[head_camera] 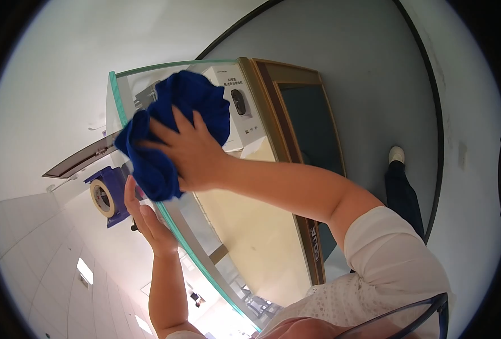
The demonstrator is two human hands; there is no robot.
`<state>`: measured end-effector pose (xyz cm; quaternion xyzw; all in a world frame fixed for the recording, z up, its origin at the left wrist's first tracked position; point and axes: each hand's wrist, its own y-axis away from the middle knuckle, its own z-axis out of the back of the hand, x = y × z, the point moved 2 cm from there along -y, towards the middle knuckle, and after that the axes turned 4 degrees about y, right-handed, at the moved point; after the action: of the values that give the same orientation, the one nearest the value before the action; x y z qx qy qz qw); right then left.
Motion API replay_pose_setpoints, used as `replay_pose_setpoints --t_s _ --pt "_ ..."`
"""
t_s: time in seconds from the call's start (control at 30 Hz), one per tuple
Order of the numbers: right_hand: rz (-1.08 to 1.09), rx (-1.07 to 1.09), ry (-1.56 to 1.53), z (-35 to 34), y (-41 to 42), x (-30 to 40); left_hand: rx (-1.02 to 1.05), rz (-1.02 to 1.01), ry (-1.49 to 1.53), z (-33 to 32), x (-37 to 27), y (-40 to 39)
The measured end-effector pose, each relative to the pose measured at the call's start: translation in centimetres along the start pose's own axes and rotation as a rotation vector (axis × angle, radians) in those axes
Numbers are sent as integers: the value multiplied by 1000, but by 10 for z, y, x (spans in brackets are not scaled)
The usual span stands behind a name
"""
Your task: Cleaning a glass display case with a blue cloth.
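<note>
My right hand (195, 156) presses flat on a crumpled blue cloth (191, 93), fingers spread over its folds. The cloth lies against the glass of a display case (203, 271) with green glass edges. My left hand (150, 224) is seen edge-on beside the glass edge, fingers straight and thumb apart, holding nothing. Its fingertips are close to the cloth's lower edge; whether they touch it I cannot tell. Behind the glass, partly covered by the cloth, a white printed box (237, 106) shows a picture of a dark camera.
A roll of tape (103, 198) in a purple holder (117, 190) is just past my left hand. The case has a brown and gold-coloured frame (271, 110) and a cream panel (250, 237). A leg in dark trousers with a pale shoe (396, 156) stands on grey floor (373, 93).
</note>
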<state>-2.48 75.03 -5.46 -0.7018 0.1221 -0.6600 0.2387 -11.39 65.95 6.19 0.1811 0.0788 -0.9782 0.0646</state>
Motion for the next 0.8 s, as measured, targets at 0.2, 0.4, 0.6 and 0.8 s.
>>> replay_pose_setpoints --t_s 0.2,0.4,0.6,0.8 --pt "-288 -49 69 0 -49 -63 0 -2 -92 2 -7 0" --pt "-788 -44 15 5 20 -147 30 40 -44 -5 -12 -3" --pt "-603 -74 188 -10 167 -160 49 35 -11 -2 -7 -4" --pt "-751 167 146 -16 275 -99 34 -9 -1 2 3 -2"
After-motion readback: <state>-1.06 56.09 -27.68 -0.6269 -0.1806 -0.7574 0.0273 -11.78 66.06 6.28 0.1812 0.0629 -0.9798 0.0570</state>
